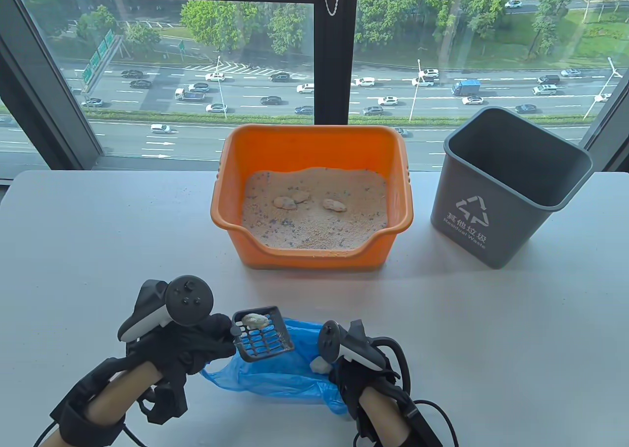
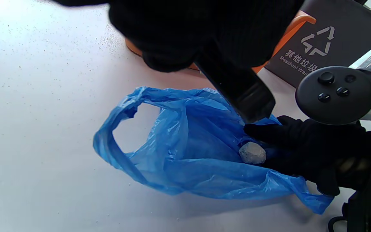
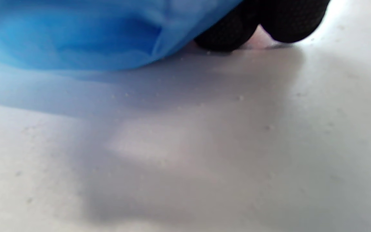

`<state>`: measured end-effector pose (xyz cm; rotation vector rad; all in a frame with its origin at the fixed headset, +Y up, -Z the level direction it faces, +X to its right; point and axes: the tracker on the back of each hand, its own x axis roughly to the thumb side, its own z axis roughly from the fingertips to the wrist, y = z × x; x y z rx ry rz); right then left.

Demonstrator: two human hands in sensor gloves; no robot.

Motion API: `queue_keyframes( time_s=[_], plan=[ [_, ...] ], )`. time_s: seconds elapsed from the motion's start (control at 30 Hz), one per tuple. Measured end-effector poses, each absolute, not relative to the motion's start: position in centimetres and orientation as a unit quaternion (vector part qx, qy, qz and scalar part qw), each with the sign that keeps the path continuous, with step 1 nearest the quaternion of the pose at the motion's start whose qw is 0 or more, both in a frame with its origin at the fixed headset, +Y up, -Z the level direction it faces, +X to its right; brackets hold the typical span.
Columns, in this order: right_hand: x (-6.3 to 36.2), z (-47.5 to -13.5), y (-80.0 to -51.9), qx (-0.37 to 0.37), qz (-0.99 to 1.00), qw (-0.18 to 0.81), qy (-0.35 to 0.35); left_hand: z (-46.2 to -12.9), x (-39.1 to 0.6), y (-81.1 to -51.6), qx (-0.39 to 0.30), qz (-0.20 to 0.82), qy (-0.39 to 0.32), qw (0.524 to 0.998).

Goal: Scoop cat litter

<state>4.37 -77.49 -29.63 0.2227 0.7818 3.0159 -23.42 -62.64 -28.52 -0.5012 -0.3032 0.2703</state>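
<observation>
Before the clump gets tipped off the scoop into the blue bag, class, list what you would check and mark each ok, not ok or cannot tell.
1. Clump sits on the scoop: ok.
2. Left hand has a grip on the scoop handle: ok.
3. Scoop is over the blue bag: ok.
4. Right hand holds the bag mouth open: cannot tell; it is at the bag's edge, fingers partly hidden.
5. Bag already holds one clump with room left: ok.
6. More clumps remain in the orange litter box: ok, some lie on the sand.
</observation>
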Motion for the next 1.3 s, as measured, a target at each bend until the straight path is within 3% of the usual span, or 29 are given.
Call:
queue_keyframes(
  time_s=[0.3,0.6,0.87,1.3],
  plan=[
    [4.3,-29.7,-77.5,0.073,0.962,0.015,0.262,-27.2,-20.4,-63.8,-0.273,0.036,-0.149,0.95],
    [4.3,-29.9,-77.5,0.076,0.959,0.024,0.272,-28.5,-16.3,-63.7,-0.268,-0.049,-0.136,0.953],
    [4.3,-30.0,-77.4,0.075,0.958,0.025,0.275,-29.1,-14.9,-62.3,-0.235,-0.047,-0.155,0.959],
    [4.3,-30.0,-77.3,0.074,0.958,0.022,0.275,-29.8,-11.5,-63.1,-0.253,-0.128,-0.176,0.943]
  ],
)
